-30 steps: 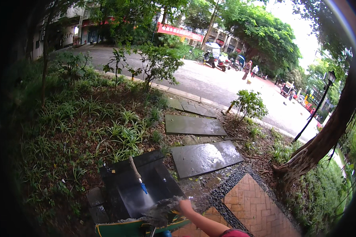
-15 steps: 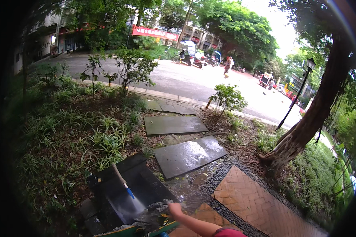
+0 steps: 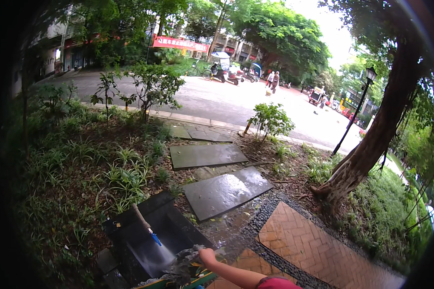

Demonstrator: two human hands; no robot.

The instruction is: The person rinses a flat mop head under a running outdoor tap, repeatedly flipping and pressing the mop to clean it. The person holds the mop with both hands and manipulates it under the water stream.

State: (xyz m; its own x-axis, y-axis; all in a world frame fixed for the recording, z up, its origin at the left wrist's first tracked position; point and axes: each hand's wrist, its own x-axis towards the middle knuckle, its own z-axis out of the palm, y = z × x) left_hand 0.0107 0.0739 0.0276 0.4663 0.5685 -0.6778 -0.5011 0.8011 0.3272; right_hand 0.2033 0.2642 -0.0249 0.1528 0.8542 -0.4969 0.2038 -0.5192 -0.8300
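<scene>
My right hand (image 3: pixel 207 256) is closed on the edge of a wet grey mop head (image 3: pixel 182 265) with shaggy strands. A green strip with a yellow edge (image 3: pixel 205 279) shows beside the strands at the lower rim. The mop head lies over the near side of a dark stone sink (image 3: pixel 188 226). From a tap pipe with a blue nozzle (image 3: pixel 155 239), water sprays down into the basin toward the strands. My left hand is out of view.
Wet stone slabs (image 3: pixel 226 192) lead away to a road. Brick paving (image 3: pixel 304 241) with a pebble border lies right of the sink. Leafy plants (image 3: pixel 125 168) grow on the left. A leaning tree trunk (image 3: pixel 361 159) and a lamp post (image 3: pixel 354 115) stand right; people (image 3: pixel 273 82) walk far off.
My right hand has shifted slightly left with the edge of the mop head, and the strands have bunched differently. The view has turned a little. Water keeps spraying.
</scene>
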